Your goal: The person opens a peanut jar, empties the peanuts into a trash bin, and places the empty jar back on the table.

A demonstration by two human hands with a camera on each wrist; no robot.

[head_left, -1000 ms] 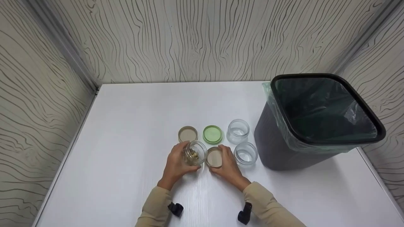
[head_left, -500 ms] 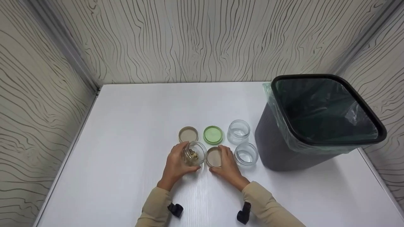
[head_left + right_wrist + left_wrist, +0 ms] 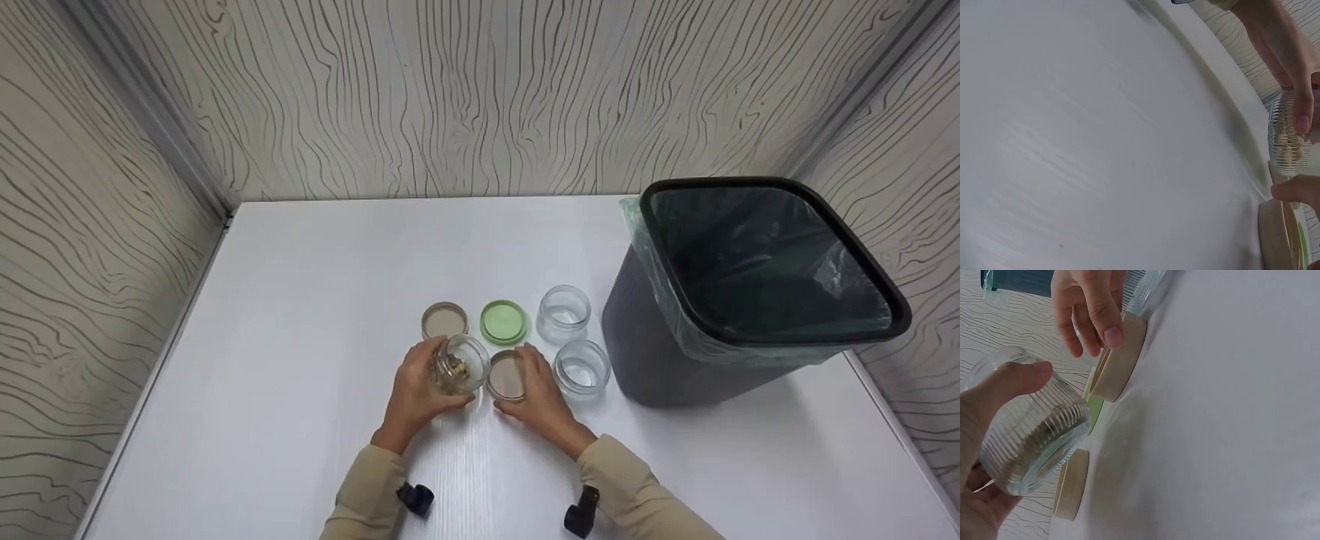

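Observation:
My left hand (image 3: 415, 384) grips a clear ribbed glass jar (image 3: 1036, 433), thumb on one side and fingers on the other. The jar is lidless and tilted, held above the table, with small pale-brown pieces (image 3: 457, 367) inside. Beside it, my right hand (image 3: 538, 394) has its thumb and fingers curled round the rim of a beige lid (image 3: 505, 375) that lies on the table. That lid (image 3: 1120, 363) shows under the right thumb in the left wrist view. Another beige lid (image 3: 444, 320) and a green lid (image 3: 502, 321) lie behind the hands.
Two clear glass jars (image 3: 564, 311) stand to the right of the lids, one behind the other. A dark grey bin (image 3: 652, 345) with a green liner stands at the right. White table (image 3: 300, 300) extends left and in front; patterned panels (image 3: 450, 97) rise behind and at the sides.
Hardly anything differs: the whole head view shifts slightly. Both hands keep their places, the left with the jar and the right at the beige lid.

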